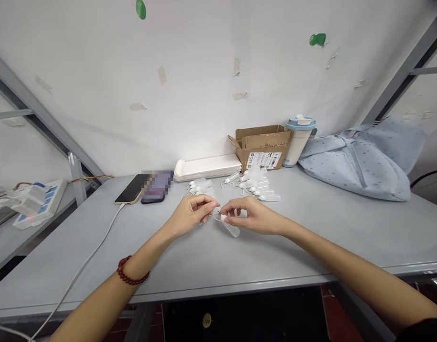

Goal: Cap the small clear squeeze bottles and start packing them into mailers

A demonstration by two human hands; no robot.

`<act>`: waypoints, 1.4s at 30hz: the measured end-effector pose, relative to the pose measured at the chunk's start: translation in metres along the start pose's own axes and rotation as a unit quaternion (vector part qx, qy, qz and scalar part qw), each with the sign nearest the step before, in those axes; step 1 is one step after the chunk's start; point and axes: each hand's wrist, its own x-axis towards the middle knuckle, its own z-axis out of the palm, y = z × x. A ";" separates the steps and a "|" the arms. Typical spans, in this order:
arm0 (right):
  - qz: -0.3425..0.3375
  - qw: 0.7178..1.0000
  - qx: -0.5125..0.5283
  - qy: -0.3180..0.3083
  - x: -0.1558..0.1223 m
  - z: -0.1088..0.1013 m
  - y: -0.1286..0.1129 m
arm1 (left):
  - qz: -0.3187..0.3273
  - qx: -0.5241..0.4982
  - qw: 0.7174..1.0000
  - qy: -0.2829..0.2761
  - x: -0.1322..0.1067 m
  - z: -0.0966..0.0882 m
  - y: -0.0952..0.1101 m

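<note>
My two hands meet over the middle of the grey table (211, 256). My right hand (252, 214) pinches a small clear plastic vial (231, 227) by its white cap, the tube slanting down to the right. My left hand (191, 213), fingers curled, pinches a thin loop or cord at the vial's cap; the loop is too fine to make out. A red bead bracelet (130, 273) circles my left wrist. Just behind my hands lie several more clear vials (252, 185) with white caps.
Two phones (143, 188) lie at the back left, one on a white cable (86, 261) running off the front edge. Along the wall stand a white tray (206, 167), an open cardboard box (263, 145), a lidded cup (299, 137) and a pale blue cloth bag (360, 161).
</note>
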 end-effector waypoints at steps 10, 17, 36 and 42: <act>0.015 1.000 -0.005 0.025 0.000 0.001 -0.001 | -0.002 -0.016 1.000 -0.021 -0.001 -0.001 0.000; 0.012 1.000 0.000 0.029 0.001 0.001 -0.001 | -0.007 -0.011 1.000 -0.025 0.000 -0.001 -0.001; -0.001 0.999 -0.017 0.031 0.000 0.004 0.004 | -0.010 0.011 1.000 -0.016 -0.002 0.001 0.005; -0.012 0.998 -0.018 0.058 0.000 0.008 0.007 | -0.001 0.055 0.998 0.005 -0.002 0.000 0.005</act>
